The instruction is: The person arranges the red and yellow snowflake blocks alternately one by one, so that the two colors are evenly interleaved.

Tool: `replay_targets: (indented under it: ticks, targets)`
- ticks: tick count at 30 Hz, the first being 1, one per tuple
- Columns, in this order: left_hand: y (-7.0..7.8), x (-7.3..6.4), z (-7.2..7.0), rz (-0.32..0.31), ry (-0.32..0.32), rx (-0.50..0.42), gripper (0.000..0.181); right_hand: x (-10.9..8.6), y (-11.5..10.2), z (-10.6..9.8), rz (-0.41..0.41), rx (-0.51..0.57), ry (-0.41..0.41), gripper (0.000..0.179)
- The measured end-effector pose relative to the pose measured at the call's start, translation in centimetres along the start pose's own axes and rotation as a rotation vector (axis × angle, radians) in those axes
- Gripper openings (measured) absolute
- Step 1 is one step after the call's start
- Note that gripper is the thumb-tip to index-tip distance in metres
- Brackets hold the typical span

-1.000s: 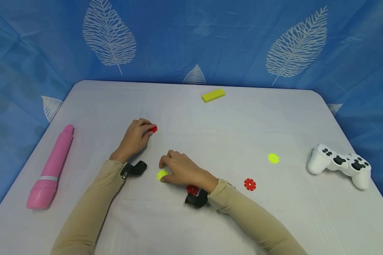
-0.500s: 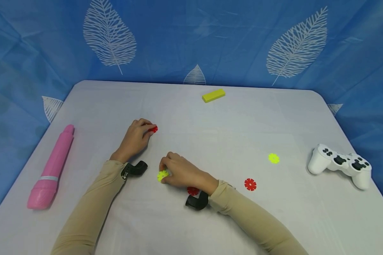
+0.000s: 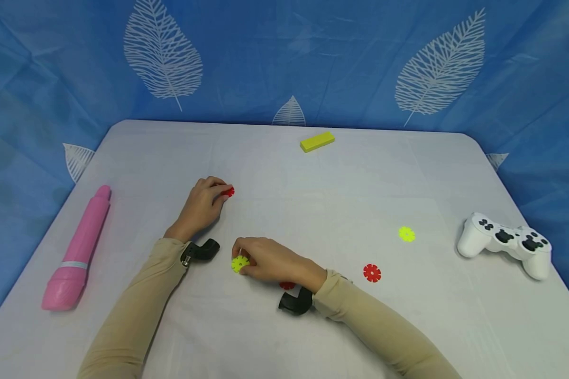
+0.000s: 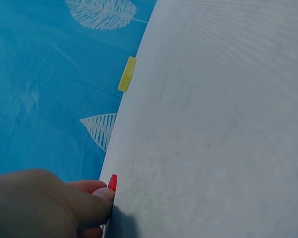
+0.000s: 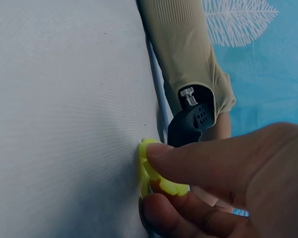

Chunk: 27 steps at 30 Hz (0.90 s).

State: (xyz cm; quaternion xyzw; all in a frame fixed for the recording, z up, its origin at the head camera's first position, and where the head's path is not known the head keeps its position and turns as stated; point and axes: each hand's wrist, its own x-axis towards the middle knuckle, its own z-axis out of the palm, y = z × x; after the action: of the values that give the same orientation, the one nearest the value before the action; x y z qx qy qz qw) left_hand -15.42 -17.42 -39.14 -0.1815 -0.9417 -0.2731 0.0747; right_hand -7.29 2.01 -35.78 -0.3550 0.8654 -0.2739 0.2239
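My left hand (image 3: 200, 208) pinches a red notched plastic disc (image 3: 230, 192) between thumb and fingertips, low over the white table. In the left wrist view only a narrow edge of this red disc (image 4: 113, 182) shows beside the thumb. Nearer the front, my right hand (image 3: 272, 259) pinches a yellow-green notched disc (image 3: 239, 263), tilted up on its edge. The right wrist view shows yellow-green plastic (image 5: 171, 187) between thumb and fingers; I cannot tell whether it is one disc or two. Another red disc (image 3: 287, 286) lies partly hidden under my right wrist.
Right of my hands lie a red disc (image 3: 372, 273) and a yellow disc (image 3: 406, 234). A white game controller (image 3: 504, 245) sits at the right edge. A pink microphone-shaped object (image 3: 78, 250) lies at the left. A yellow block (image 3: 317, 141) rests near the back edge.
My right hand has closed its fingers on the yellow-green disc, tilted it up and drawn slightly toward the front. My left hand with the red disc has stayed still.
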Motion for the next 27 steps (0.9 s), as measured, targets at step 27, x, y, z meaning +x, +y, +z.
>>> replay_targets:
  ticks: [27]
  targets:
    - [0.26, -0.14, -0.39, -0.003, -0.016, 0.03, 0.026, -0.54, 0.18, 0.57, -0.16, -0.071, -0.009, 0.027]
